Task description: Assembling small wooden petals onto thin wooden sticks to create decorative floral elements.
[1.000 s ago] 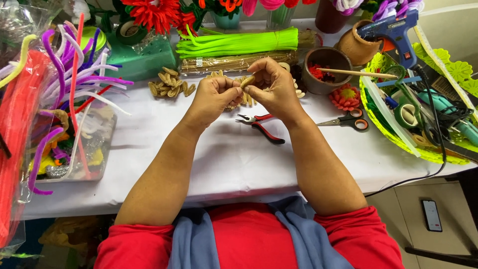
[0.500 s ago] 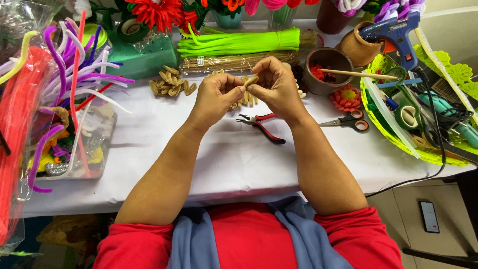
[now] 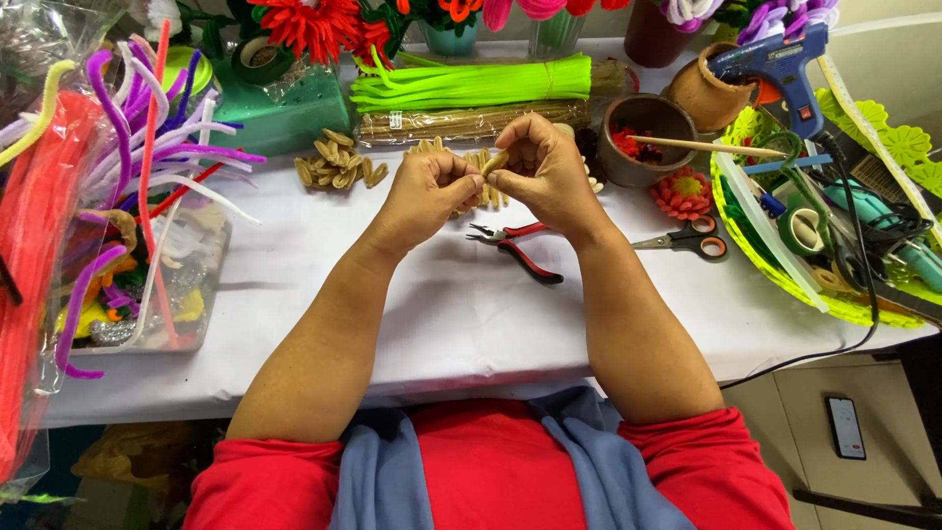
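My left hand (image 3: 428,191) and my right hand (image 3: 541,169) meet above the white table (image 3: 392,304), fingertips pinched together on a short tan pipe cleaner piece (image 3: 494,162) bent into a loop. Just behind the hands lie several more folded tan pieces (image 3: 339,165) in a small pile to the left. Red-handled pliers (image 3: 518,250) lie on the table right below my right wrist.
Bundles of green (image 3: 471,83) and tan pipe cleaners (image 3: 461,123) lie at the back. Coloured pipe cleaners (image 3: 118,167) fill the left side. Scissors (image 3: 687,238), a brown bowl (image 3: 643,137), a blue glue gun (image 3: 775,69) and a green tray (image 3: 785,265) stand on the right.
Both hands stayed together over the table, shifting slightly while the fingers worked the tan piece. Nothing else moved.
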